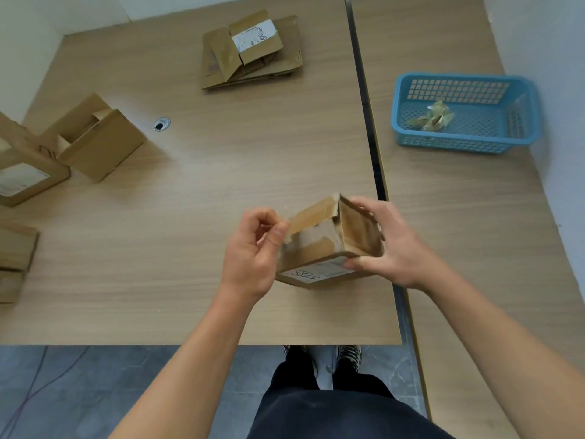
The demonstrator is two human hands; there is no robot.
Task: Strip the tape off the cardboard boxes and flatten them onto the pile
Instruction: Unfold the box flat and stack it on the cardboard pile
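**Left hand (253,248) pinches tape (308,217) on small box (316,251)**

Its thumb and curled fingers nip the strip's loose end at the box's top. The right hand (387,245) grips the box's right side, thumb near, fingers over the far edge. The box sits tilted at the table's (190,191) near right; the flattened pile (285,61) lies well beyond.

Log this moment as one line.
step: peel | left hand: pinches tape strip | right hand: grips box | flattened pile: far end | blue basket: holds tape scraps
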